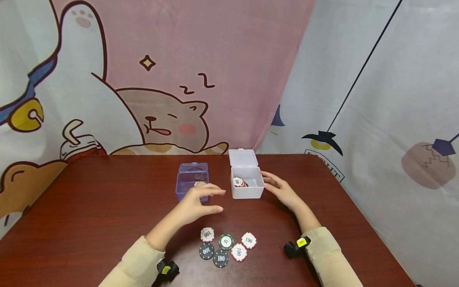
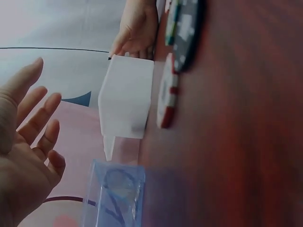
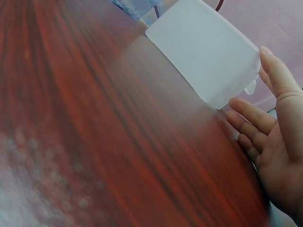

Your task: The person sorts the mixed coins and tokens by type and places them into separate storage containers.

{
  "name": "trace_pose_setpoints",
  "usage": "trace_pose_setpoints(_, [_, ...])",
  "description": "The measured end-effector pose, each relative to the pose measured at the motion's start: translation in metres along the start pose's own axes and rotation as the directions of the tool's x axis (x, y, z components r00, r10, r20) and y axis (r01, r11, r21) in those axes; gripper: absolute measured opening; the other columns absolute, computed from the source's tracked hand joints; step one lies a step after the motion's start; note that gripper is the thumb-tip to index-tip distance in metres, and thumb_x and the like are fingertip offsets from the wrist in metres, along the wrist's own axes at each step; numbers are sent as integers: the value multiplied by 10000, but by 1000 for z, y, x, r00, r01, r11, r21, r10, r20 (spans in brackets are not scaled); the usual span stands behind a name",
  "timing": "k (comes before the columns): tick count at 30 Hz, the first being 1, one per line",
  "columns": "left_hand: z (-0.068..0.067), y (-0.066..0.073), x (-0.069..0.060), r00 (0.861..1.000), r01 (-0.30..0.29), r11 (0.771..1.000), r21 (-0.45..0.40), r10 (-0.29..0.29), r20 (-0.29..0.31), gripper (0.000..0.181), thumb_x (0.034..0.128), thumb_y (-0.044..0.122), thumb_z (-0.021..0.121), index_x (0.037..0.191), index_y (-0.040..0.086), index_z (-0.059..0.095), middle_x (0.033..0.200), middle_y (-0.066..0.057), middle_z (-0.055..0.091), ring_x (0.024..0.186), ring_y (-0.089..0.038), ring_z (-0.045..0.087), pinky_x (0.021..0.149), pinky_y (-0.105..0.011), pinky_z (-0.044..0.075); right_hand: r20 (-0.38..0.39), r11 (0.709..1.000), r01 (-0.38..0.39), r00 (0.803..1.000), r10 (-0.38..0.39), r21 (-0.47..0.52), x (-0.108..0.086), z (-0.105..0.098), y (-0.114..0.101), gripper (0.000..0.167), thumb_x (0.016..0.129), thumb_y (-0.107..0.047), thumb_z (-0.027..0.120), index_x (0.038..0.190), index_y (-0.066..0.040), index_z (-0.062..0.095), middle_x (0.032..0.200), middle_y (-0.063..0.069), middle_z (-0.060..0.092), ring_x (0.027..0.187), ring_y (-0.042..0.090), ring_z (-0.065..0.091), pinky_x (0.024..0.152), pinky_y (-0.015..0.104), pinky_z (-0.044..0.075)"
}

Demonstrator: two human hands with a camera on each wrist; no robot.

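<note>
My left hand (image 1: pixel 196 202) is in the air in front of the blue translucent box (image 1: pixel 182 187), thumb and fingers spread apart with nothing between them. It hides part of that box, whose lid is up; a pale round chip (image 1: pixel 199 183) shows inside. My right hand (image 1: pixel 281 192) is at the right side of the open white box (image 1: pixel 247 193), its fingertips touching or very near the wall; the right wrist view shows the fingers fairly straight beside the box (image 3: pixel 203 52). Several red-and-white poker chips (image 1: pixel 238 182) lie in the white box's left part.
Nearer the front of the brown table (image 1: pixel 107 223) lie several poker chips: a green 20 chip (image 1: pixel 226 241), black 100 chips (image 1: pixel 220 258) and white-faced 100 chips (image 1: pixel 239 252). A printed curtain (image 1: pixel 229 79) hangs behind the table's far edge.
</note>
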State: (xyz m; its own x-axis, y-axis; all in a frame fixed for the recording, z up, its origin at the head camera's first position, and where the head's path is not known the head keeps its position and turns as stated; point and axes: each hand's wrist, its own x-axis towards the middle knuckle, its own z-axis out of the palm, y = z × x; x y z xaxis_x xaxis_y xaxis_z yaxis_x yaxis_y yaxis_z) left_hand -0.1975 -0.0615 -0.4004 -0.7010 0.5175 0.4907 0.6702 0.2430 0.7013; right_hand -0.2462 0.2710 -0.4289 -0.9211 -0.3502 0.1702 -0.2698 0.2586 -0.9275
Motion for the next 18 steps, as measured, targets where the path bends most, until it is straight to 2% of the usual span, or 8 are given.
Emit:
trace_pose_setpoints(2, [-2, -2, -5, 999, 9, 1000, 5, -9, 38, 419, 741, 157, 828, 1137, 91, 709, 1103, 30, 653, 1031, -155, 549, 880, -441, 432, 1, 1000, -1, 1000, 1, -1, 0, 0, 1, 481, 968, -20, 522, 1432, 9, 397, 1314, 305, 493, 1229, 433, 450, 1002, 581, 307])
trace_pose_setpoints(5, [-5, -4, -12, 995, 25, 1000, 4, -26, 97, 412, 754, 175, 820, 1142, 91, 706, 1116, 19, 648, 1068, -167, 547, 913, -390, 432, 3, 1000, 3, 1000, -3, -1, 0, 0, 1, 481, 968, -22, 522, 1432, 9, 396, 1313, 304, 494, 1227, 429, 453, 1000, 576, 311])
trace_pose_setpoints(12, [-14, -14, -29, 976, 85, 995, -59, -71, 204, 427, 779, 182, 802, 1164, 39, 682, 1154, -21, 645, 1023, -257, 564, 870, -427, 462, 1, 1000, 9, 1000, -9, -9, -1, 0, -1, 483, 968, -36, 530, 1430, 14, 396, 1308, 299, 501, 1222, 416, 458, 998, 544, 330])
trace_pose_setpoints(18, [-19, -23, -41, 955, 92, 995, -45, -76, 287, 432, 796, 190, 786, 1185, 38, 673, 1180, -12, 640, 1040, -190, 542, 872, -378, 451, -1, 1000, 7, 1000, -7, -6, 0, 0, 1, 482, 968, -38, 531, 1429, 12, 399, 1311, 299, 498, 1230, 424, 448, 999, 576, 313])
